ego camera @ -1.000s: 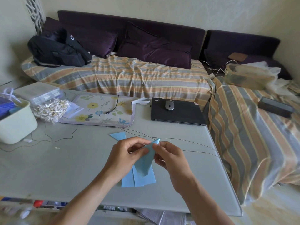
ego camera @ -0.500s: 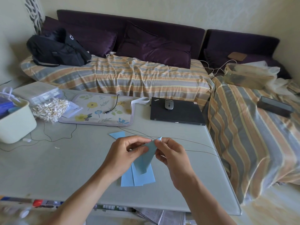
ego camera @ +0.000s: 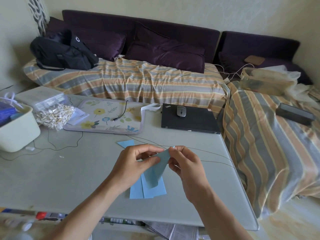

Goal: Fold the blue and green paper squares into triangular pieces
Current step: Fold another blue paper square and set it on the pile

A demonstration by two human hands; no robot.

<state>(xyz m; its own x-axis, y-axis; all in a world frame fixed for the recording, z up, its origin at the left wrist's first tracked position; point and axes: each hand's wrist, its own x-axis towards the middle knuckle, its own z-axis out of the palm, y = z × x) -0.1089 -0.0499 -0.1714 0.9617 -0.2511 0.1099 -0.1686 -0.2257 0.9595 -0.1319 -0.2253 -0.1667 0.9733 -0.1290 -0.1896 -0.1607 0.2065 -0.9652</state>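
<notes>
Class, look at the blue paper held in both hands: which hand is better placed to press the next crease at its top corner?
Right hand: its fingertips pinch the blue paper at the top corner; the left hand grips lower.

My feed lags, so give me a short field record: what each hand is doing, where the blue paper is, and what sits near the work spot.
left hand: grip pinches the held light blue paper piece at its left edge
right hand: grip pinches the same piece at its top corner
held piece: lifted above the table, narrow, partly folded
flat light blue paper sheets: lying on the grey table under the hands
another light blue paper piece: on the table beyond the left hand
thin dark cable: runs across the table beside the right hand
green paper: not seen
</notes>
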